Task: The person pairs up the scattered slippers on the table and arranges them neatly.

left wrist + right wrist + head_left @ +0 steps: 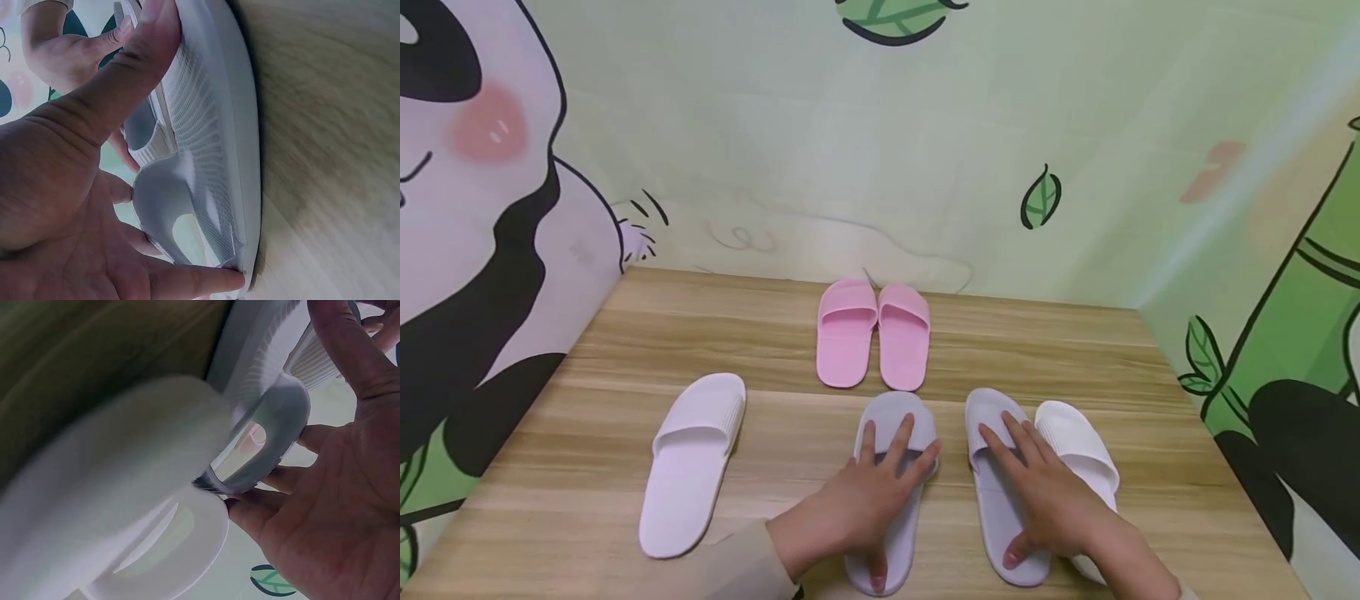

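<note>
Two grey slippers lie toe-away on the wooden surface, a small gap apart. My left hand (871,500) rests on the left grey slipper (880,408), fingers spread over its strap and thumb at the heel end. In the left wrist view, the little finger touches that slipper's side (240,187). On the right grey slipper (996,512) lies my right hand (1056,504), its fingers spread across the strap and thumb near the heel. Close against its right side is a white slipper (1075,429), partly hidden by that hand.
Another white slipper (681,487) lies alone at the left, angled slightly. A pair of pink slippers (846,350) stands side by side near the back edge of the wooden surface (775,333). Printed backdrop walls (925,167) enclose the back and sides.
</note>
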Tool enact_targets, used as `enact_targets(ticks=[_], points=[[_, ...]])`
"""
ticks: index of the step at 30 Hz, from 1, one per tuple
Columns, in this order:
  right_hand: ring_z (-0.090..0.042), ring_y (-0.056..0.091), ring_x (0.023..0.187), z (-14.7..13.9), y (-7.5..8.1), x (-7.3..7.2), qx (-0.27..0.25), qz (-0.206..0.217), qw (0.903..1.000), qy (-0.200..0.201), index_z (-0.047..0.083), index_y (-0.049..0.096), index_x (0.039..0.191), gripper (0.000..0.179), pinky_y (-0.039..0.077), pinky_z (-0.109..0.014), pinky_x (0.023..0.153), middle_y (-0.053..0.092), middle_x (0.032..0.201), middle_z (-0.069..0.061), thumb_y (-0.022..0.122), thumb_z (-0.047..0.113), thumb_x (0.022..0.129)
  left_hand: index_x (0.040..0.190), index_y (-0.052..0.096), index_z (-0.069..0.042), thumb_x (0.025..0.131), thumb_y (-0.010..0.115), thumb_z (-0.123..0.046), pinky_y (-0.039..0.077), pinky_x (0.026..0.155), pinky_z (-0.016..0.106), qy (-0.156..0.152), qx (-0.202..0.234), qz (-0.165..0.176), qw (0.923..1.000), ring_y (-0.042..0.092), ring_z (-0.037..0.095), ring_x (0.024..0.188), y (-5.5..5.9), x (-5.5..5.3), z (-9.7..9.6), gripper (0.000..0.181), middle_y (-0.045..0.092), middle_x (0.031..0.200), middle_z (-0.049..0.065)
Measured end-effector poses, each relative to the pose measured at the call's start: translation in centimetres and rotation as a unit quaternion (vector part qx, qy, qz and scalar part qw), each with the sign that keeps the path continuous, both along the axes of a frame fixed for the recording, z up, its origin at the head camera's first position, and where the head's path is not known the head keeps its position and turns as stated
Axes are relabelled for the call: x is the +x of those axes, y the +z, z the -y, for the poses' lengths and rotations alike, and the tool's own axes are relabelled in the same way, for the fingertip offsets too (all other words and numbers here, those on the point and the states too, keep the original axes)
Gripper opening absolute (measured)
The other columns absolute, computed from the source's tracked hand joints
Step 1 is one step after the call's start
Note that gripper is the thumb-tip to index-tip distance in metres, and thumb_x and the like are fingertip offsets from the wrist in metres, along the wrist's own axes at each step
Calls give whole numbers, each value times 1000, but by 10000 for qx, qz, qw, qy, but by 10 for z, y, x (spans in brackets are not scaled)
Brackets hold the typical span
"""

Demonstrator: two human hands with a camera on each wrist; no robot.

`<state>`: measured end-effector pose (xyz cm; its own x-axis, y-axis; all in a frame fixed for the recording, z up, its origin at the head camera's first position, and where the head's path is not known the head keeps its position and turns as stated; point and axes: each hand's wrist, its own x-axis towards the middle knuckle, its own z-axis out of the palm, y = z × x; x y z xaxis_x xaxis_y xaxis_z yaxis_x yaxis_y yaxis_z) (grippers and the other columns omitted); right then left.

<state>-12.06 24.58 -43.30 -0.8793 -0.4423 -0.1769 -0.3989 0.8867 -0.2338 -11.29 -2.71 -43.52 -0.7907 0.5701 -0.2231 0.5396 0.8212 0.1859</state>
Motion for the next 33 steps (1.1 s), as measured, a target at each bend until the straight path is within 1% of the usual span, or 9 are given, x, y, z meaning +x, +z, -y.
enact_targets(ticks=[6,13,15,19,21,25,33], points=[[-56,18,154,-4,-3,-1,-1,-104,9999,-28,23,18,167,154,35,-70,115,10,173,-22,101,48,40,167,10,-33,35,106,-45,55,102,59,55,-1,65,10000,23,65,148,1,0,-11,163,0,175,17],[-53,18,155,-9,-4,-2,-15,-161,9998,71,22,18,167,154,21,-69,123,11,173,-22,101,48,40,167,10,-33,34,106,-46,53,104,58,95,-10,54,9999,22,63,149,2,-1,-22,165,-1,175,16],[-53,18,155,-10,-4,-3,-15,-181,9998,94,21,19,167,153,19,-69,123,12,173,-23,101,48,40,167,9,-34,34,106,-47,53,105,58,102,-3,63,9999,22,63,150,2,-2,-25,165,-1,176,16],[-53,18,155,-11,-3,-3,-36,-176,9998,74,21,20,167,153,18,-69,123,12,172,-23,101,47,40,168,8,-33,34,105,-48,52,105,60,92,53,62,9999,21,63,150,1,-5,-31,166,-2,175,16],[-54,19,155,-13,-3,-4,-21,-185,9998,78,21,19,167,153,18,-70,123,13,172,-24,101,48,40,168,9,-32,34,105,-49,53,105,60,62,48,-5,10000,22,63,149,1,-6,-34,165,-1,175,18],[-55,21,154,-16,-3,-6,-31,-264,9996,86,21,20,167,153,20,-71,122,14,172,-25,100,50,39,167,9,-32,34,105,-49,54,103,59,61,50,-33,10000,23,64,148,2,-9,-40,165,-1,175,19],[-54,20,154,-22,-5,-9,-106,-254,9996,29,21,21,167,153,20,-71,122,15,172,-24,101,48,39,167,7,-33,34,105,-49,53,105,59,113,19,76,9999,22,62,150,2,-15,-52,166,-3,175,17]])
